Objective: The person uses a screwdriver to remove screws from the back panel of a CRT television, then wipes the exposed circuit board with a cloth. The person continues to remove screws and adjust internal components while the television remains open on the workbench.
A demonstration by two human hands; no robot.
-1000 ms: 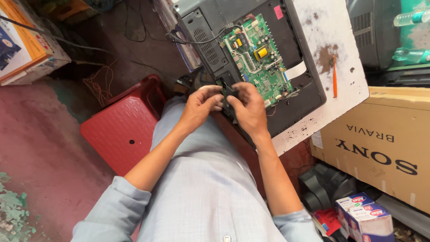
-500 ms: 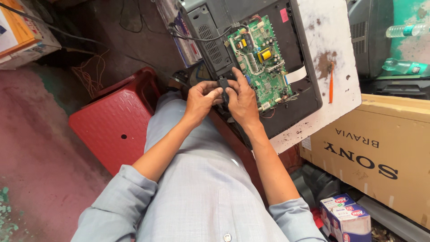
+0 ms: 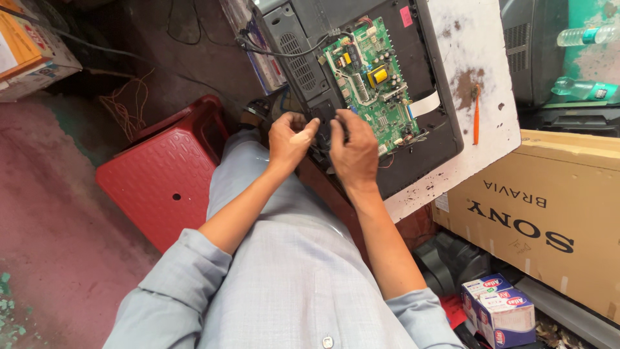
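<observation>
An opened flat television (image 3: 423,84) lies back side up on a white board (image 3: 481,58), with its green circuit board (image 3: 371,77) exposed. My left hand (image 3: 290,139) and my right hand (image 3: 352,152) meet at the set's near edge, just below the circuit board. Both pinch a small dark part (image 3: 323,129) between them; the fingers hide most of it. A black cable (image 3: 284,48) runs over the set's grey vented end.
A red plastic stool (image 3: 165,174) stands at my left knee. An orange screwdriver (image 3: 476,116) lies on the white board. A large cardboard carton (image 3: 549,220) sits at right, small boxes (image 3: 497,310) below it, another carton (image 3: 29,48) top left.
The view has shifted, so the television and hands sit a little higher and more to the right. My hands stay together on the dark part, fingers slightly regripped.
</observation>
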